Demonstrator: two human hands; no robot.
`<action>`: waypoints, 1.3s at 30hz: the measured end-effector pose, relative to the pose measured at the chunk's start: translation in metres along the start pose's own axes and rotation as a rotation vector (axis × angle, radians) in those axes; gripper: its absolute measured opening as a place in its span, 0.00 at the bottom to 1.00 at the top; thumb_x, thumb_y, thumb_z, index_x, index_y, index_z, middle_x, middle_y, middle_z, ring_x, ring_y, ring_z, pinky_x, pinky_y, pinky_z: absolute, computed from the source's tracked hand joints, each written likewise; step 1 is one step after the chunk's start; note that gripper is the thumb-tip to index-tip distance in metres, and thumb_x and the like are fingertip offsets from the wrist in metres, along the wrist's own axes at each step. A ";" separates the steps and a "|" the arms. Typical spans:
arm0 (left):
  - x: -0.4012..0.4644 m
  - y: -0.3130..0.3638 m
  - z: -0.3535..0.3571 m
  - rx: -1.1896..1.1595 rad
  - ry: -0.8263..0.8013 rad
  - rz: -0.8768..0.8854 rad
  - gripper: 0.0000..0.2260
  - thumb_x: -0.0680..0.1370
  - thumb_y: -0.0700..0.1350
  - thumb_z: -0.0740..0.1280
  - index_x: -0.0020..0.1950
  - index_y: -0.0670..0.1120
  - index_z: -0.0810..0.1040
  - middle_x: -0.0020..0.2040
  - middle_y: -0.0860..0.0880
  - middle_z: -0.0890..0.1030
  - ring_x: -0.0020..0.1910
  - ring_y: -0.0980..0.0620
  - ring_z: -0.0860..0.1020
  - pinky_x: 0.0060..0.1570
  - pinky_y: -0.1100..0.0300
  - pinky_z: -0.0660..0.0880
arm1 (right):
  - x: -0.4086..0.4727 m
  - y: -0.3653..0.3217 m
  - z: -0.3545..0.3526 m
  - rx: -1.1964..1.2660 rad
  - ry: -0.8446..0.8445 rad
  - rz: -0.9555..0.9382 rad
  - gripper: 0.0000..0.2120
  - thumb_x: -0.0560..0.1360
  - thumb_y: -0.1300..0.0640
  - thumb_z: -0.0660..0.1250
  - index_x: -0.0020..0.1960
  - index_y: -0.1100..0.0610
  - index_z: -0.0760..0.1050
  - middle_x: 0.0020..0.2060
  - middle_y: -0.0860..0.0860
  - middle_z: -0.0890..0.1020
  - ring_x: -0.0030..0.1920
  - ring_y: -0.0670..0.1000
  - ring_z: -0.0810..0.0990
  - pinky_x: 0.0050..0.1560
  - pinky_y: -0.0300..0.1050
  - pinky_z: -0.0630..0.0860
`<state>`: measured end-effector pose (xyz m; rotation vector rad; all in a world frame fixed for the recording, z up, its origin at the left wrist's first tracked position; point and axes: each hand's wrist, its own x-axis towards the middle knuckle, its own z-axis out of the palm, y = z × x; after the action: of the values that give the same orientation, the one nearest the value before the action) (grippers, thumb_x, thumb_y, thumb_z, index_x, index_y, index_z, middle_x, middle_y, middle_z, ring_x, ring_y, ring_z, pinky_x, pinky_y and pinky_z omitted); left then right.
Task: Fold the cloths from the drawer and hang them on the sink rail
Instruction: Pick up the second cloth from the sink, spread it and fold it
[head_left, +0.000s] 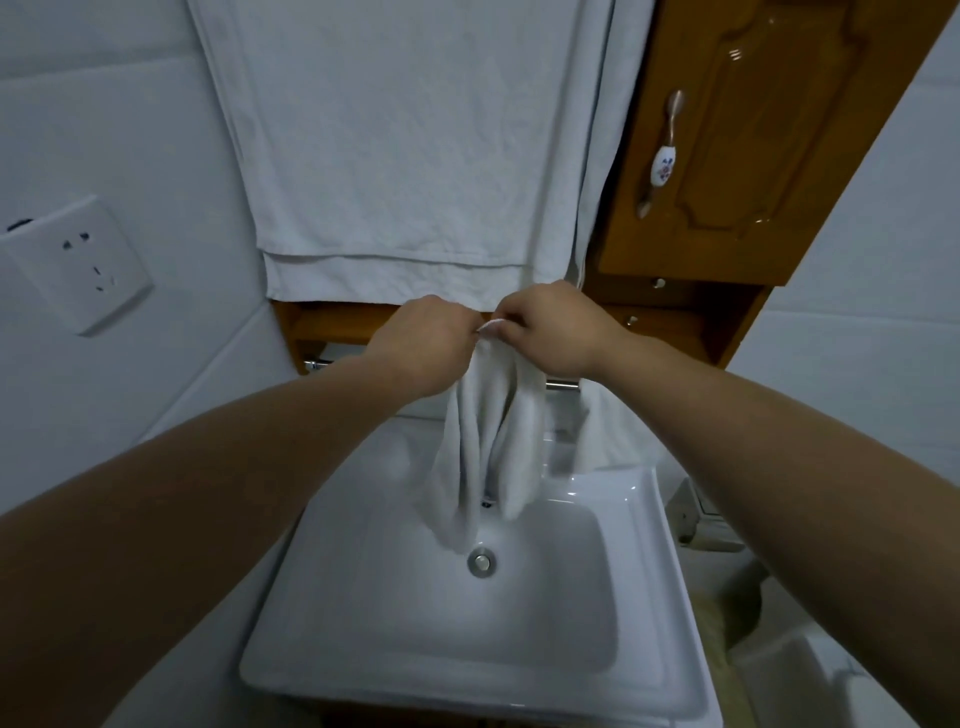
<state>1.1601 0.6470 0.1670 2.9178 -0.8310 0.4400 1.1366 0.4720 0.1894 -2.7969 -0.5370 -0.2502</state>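
My left hand (415, 343) and right hand (553, 327) each grip the top of a white cloth (483, 447), fingers curled tight on it. It hangs bunched over the sink (639, 613), before the rail (561, 385), below a big towel (400, 156).

The small white cloth (480, 447) is soft, nubbly terry, matt like the large white towel (395, 156) hanging above; the white rectangular sink (649, 597) is smooth glossy ceramic with a brushed metal drain (480, 563); the orange-brown wooden cabinet door (753, 145) is shiny with lacquer; the thin rail (561, 385) is polished metal
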 end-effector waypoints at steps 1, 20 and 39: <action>0.000 -0.001 -0.002 -0.019 0.002 -0.017 0.11 0.82 0.47 0.56 0.45 0.49 0.75 0.38 0.50 0.77 0.38 0.48 0.73 0.36 0.57 0.64 | 0.001 -0.001 -0.001 0.013 0.007 -0.006 0.16 0.82 0.46 0.61 0.51 0.54 0.83 0.39 0.48 0.80 0.44 0.52 0.78 0.42 0.46 0.70; -0.021 -0.066 0.023 -0.307 -0.190 -0.594 0.13 0.78 0.38 0.59 0.55 0.44 0.83 0.50 0.43 0.80 0.47 0.42 0.77 0.48 0.50 0.79 | 0.009 -0.009 -0.016 -0.105 -0.027 0.078 0.15 0.77 0.65 0.58 0.58 0.57 0.79 0.52 0.57 0.81 0.51 0.58 0.78 0.46 0.44 0.70; -0.048 -0.121 0.016 -0.220 -0.320 -0.643 0.16 0.76 0.34 0.58 0.56 0.40 0.83 0.50 0.39 0.82 0.45 0.39 0.81 0.47 0.47 0.82 | -0.037 0.080 0.022 -0.176 -0.013 0.633 0.07 0.80 0.60 0.61 0.48 0.54 0.78 0.40 0.52 0.79 0.38 0.52 0.76 0.39 0.48 0.76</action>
<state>1.1891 0.7718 0.1387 2.8548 0.0737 -0.1623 1.1361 0.3950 0.1410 -2.9616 0.3954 -0.1439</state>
